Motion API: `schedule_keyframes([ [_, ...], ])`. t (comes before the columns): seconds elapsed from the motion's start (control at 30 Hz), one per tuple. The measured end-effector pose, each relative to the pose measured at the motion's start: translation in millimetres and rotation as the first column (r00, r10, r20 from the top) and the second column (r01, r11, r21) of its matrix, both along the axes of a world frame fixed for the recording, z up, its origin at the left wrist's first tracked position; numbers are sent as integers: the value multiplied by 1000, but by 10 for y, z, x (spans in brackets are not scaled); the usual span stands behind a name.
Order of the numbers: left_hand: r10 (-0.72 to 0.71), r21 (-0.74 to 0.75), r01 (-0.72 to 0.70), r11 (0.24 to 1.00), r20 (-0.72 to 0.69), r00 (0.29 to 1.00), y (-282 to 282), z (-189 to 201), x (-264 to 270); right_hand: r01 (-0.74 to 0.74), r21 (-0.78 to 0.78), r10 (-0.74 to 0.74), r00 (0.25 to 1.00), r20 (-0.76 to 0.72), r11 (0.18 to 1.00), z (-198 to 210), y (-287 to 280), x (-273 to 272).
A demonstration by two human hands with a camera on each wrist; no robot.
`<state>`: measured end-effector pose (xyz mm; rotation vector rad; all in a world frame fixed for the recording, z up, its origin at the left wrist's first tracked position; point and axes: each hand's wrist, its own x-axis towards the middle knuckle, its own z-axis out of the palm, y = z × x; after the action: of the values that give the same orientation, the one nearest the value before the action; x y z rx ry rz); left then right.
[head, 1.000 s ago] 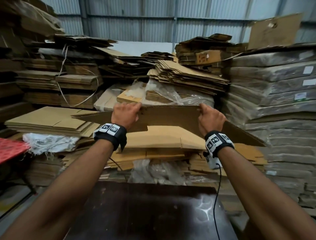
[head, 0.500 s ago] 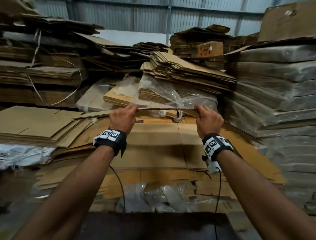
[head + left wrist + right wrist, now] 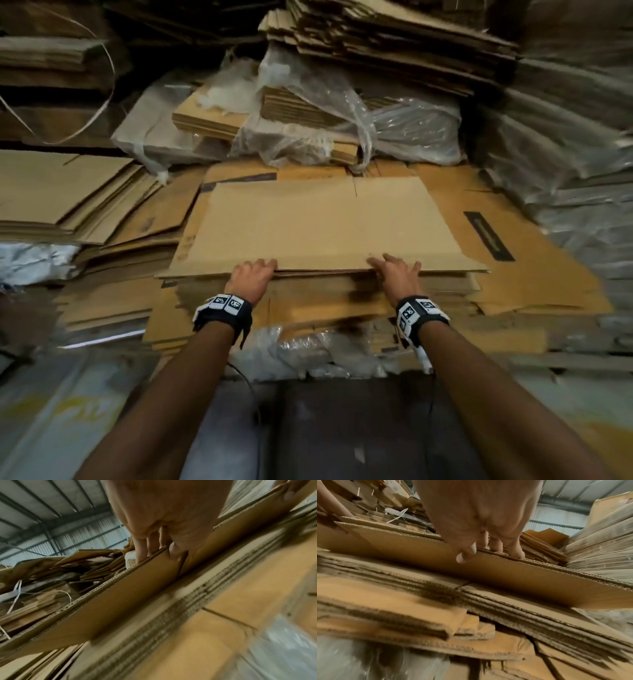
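A flattened brown cardboard sheet [image 3: 318,222] lies almost flat on top of a stack of flattened cartons [image 3: 342,298]. My left hand [image 3: 255,274] pinches its near edge, fingers on top and thumb underneath, as the left wrist view shows on the cardboard sheet [image 3: 120,595] held by my left hand [image 3: 159,553]. My right hand [image 3: 394,270] grips the same near edge further right; in the right wrist view my right hand [image 3: 481,551] has its thumb under the sheet [image 3: 505,572] and its fingers over it. The near flap hangs slightly above the stack.
Plastic-wrapped bundles of cartons [image 3: 342,116] lie just behind the sheet. More flattened cardboard [image 3: 61,192] is stacked at the left, wrapped stacks [image 3: 582,144] rise at the right. A dark board [image 3: 342,428] lies on the floor below my arms.
The sheet, held upright a second ago, has been tipped forward and lowered flat onto the stack. Both hands came down with it, and the head view has tilted downward.
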<state>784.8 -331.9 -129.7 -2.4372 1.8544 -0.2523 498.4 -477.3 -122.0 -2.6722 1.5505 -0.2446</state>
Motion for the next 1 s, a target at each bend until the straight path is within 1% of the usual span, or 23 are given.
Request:
schedule_keyframes([
  [0.1, 8, 30, -6, 1000, -69, 998, -54, -378, 28, -29, 31, 31, 998, -61, 999, -274, -51, -27],
  [0.2, -1, 64, 11, 998, -158, 987, -78, -519, 62, -70, 60, 74, 995, -64, 996, -463, -129, -40],
  [0.27, -22, 56, 32, 998, -177, 984, -85, -551, 99, -78, 52, 80, 996, -43, 996, -546, -175, -47],
  [0.37, -25, 36, 34, 999, -235, 972, -127, -585, 175, -73, 82, 75, 997, -15, 994, -525, -200, -54],
  [0.47, -17, 25, 25, 999, -267, 964, -159, -601, 202, -89, 77, 92, 995, -39, 993, -509, -236, -75],
  [0.53, 16, 44, -4, 999, -276, 961, -156, -617, 175, -77, 78, 82, 995, -54, 994, -509, -216, -53],
  [0.67, 75, 90, -49, 995, -321, 944, -116, -572, 104, -10, 175, 15, 1000, -27, 985, -447, -173, -10],
  [0.73, 83, 91, -54, 994, -357, 931, -49, -507, 44, -23, 222, 18, 1000, 23, 975, -416, -152, -51],
  [0.8, 80, 22, -78, 997, -417, 905, 69, -462, -76, -45, 246, 13, 991, 130, 968, -433, -65, -116],
  [0.83, 73, -24, -94, 995, -460, 885, 147, -445, -166, -51, 233, 5, 981, 194, 971, -456, 12, -159],
  [0.9, 42, -86, -108, 991, -556, 830, 350, -437, -416, -66, 194, 3, 952, 305, 979, -523, 249, -259],
  [1.0, -35, -179, -125, 976, -695, 718, 777, -417, -889, -126, 153, 50, 905, 422, 980, -486, 896, -481],
])
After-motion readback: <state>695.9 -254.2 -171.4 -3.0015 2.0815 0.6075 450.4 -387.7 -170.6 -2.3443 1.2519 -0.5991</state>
